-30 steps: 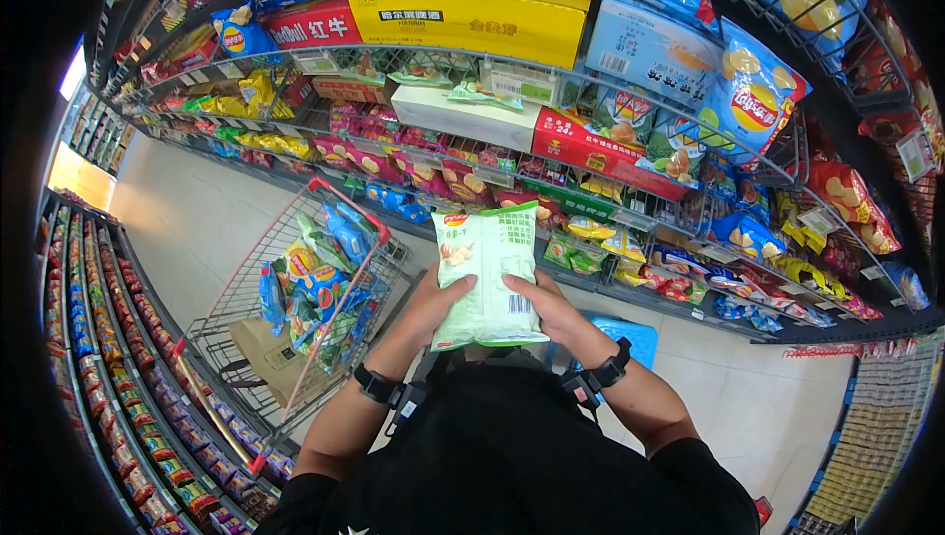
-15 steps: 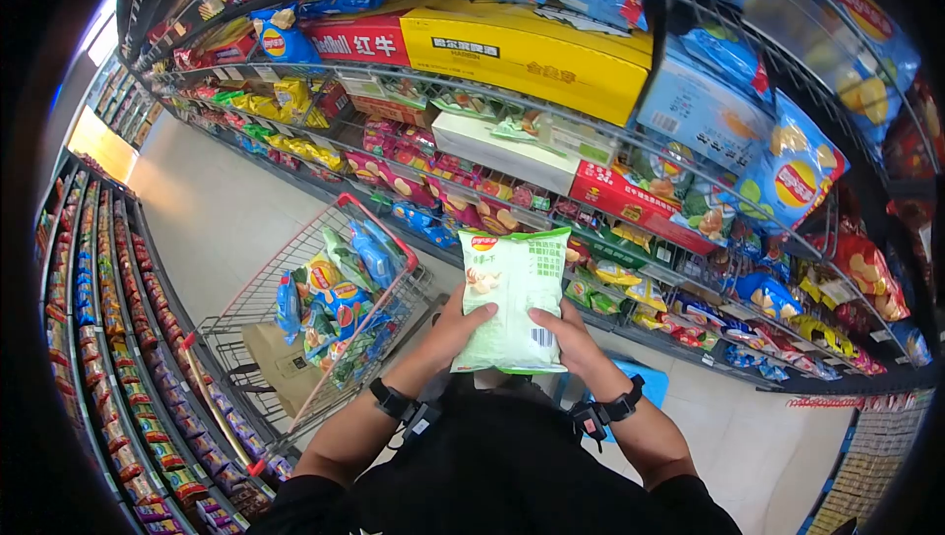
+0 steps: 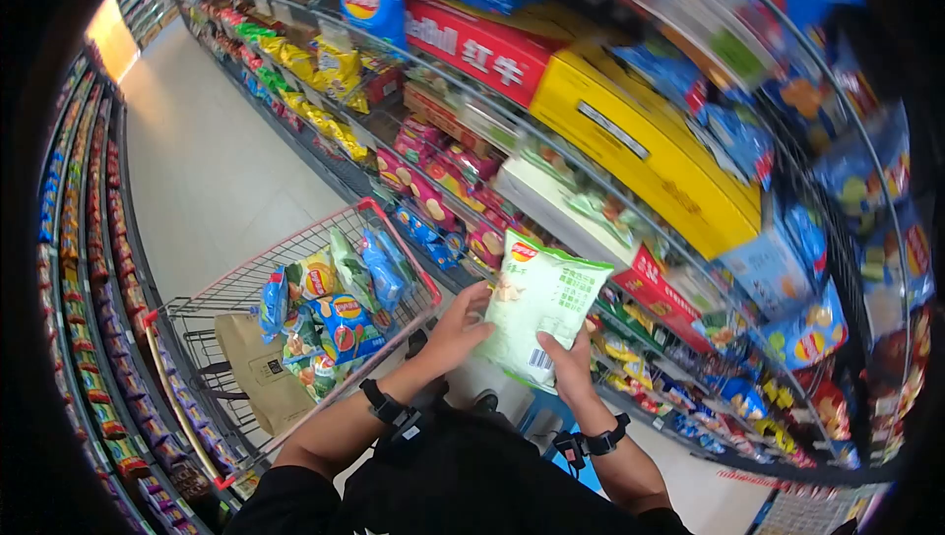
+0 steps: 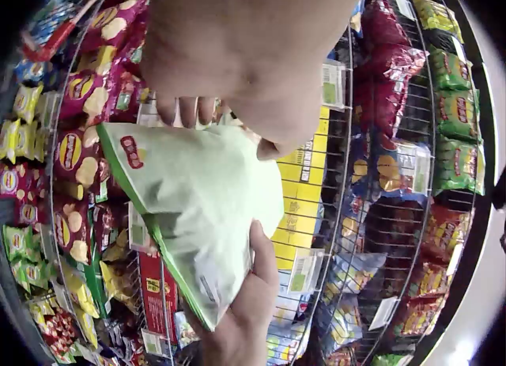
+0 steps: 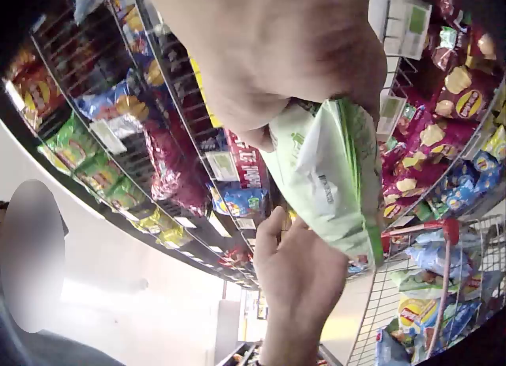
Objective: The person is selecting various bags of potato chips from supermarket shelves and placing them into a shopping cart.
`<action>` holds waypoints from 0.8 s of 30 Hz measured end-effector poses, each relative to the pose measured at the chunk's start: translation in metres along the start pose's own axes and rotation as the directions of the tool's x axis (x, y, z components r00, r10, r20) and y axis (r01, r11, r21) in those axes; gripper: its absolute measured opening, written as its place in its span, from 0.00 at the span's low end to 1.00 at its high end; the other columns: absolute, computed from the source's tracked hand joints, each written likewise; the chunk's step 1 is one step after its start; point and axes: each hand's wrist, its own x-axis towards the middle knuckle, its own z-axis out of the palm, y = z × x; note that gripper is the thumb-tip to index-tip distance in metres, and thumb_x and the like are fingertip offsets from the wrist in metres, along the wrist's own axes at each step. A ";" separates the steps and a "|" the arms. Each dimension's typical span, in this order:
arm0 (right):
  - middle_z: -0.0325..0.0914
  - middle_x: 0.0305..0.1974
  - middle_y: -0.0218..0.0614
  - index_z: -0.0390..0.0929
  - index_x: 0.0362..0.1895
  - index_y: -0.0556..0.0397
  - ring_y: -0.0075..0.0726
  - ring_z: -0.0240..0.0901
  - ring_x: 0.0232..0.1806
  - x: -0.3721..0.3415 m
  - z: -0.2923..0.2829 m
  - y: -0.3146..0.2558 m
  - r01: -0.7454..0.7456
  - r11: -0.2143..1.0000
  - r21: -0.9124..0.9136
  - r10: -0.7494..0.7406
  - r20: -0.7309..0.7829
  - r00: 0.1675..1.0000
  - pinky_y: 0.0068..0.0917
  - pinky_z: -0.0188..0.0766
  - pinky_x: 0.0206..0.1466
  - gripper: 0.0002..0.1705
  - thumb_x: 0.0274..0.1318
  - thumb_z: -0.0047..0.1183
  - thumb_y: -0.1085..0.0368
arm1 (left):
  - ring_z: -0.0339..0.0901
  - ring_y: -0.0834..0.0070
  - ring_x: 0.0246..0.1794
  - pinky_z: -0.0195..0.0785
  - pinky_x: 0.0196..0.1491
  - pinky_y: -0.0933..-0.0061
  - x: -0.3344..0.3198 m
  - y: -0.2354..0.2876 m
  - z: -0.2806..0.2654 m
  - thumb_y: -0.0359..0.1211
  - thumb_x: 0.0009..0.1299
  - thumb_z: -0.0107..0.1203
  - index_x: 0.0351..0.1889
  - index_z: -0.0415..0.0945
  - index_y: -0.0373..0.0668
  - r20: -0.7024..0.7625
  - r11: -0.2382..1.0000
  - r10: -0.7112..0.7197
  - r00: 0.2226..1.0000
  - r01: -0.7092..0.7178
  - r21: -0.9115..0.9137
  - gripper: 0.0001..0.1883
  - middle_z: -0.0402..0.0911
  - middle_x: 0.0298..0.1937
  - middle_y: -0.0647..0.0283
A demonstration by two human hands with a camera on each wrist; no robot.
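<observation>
A pale green bag of chips (image 3: 543, 304) is held up in front of the body, tilted, with its printed back and barcode facing the head camera. My right hand (image 3: 573, 363) grips its lower right edge, thumb on the printed face and fingers behind. At the bag's left edge is my left hand (image 3: 459, 332), thumb off the face and fingers loosely extended. The right wrist view shows this left hand (image 5: 302, 275) with its palm turned up beside the bag, fingertips partly hidden behind it.
To the left stands a shopping cart (image 3: 407, 246) with several chip bags (image 3: 346, 326) and a brown paper bag (image 3: 258, 370) inside. Snack shelves run along the front and right, with a yellow carton (image 3: 640, 146) and a red carton (image 3: 477, 48). Another packed shelf (image 3: 98, 338) lines the far left.
The view has turned left, toward the cart. The chip bag has tilted and shifted right with the right hand. My left thumb has come off the bag, which both hands held before.
</observation>
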 end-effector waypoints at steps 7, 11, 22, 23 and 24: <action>0.62 0.64 0.46 0.51 0.71 0.57 0.40 0.61 0.67 0.058 0.127 0.007 0.310 0.935 -0.175 -0.253 0.286 0.924 0.39 0.60 0.67 0.47 0.47 0.60 0.75 | 0.70 0.71 0.58 0.66 0.57 0.67 0.027 0.048 -0.094 0.32 0.62 0.65 0.69 0.58 0.44 0.006 0.967 0.092 0.996 -0.091 0.240 0.38 0.67 0.61 0.61; 0.51 0.72 0.42 0.46 0.74 0.53 0.43 0.54 0.72 0.071 0.175 -0.005 0.516 0.742 -0.428 -0.173 0.621 0.764 0.42 0.58 0.69 0.51 0.48 0.62 0.73 | 0.70 0.68 0.60 0.64 0.62 0.67 0.046 0.050 -0.140 0.34 0.57 0.70 0.67 0.57 0.36 -0.300 0.966 0.254 0.920 -0.253 0.041 0.43 0.72 0.59 0.54; 0.67 0.61 0.46 0.56 0.68 0.59 0.36 0.66 0.63 0.175 0.200 -0.012 0.044 0.984 -0.174 0.043 0.470 0.882 0.34 0.66 0.63 0.38 0.56 0.60 0.72 | 0.74 0.74 0.56 0.67 0.59 0.69 0.096 0.063 -0.239 0.33 0.64 0.65 0.65 0.62 0.36 -0.088 0.992 0.118 0.989 -0.120 -0.027 0.33 0.77 0.57 0.59; 0.70 0.59 0.45 0.58 0.66 0.61 0.35 0.69 0.60 0.184 0.203 -0.016 0.058 0.976 -0.210 0.046 0.460 0.887 0.31 0.67 0.62 0.35 0.56 0.59 0.74 | 0.74 0.74 0.56 0.66 0.59 0.69 0.106 0.068 -0.245 0.34 0.64 0.65 0.65 0.62 0.36 -0.076 0.981 0.180 0.981 -0.174 0.083 0.33 0.77 0.56 0.59; 0.72 0.58 0.44 0.61 0.64 0.62 0.33 0.71 0.58 0.193 0.206 -0.020 0.071 0.966 -0.247 0.049 0.450 0.891 0.29 0.68 0.61 0.32 0.56 0.58 0.76 | 0.73 0.74 0.56 0.65 0.60 0.70 0.118 0.074 -0.250 0.35 0.66 0.62 0.65 0.62 0.36 -0.101 0.981 0.174 0.980 -0.164 0.100 0.32 0.77 0.56 0.58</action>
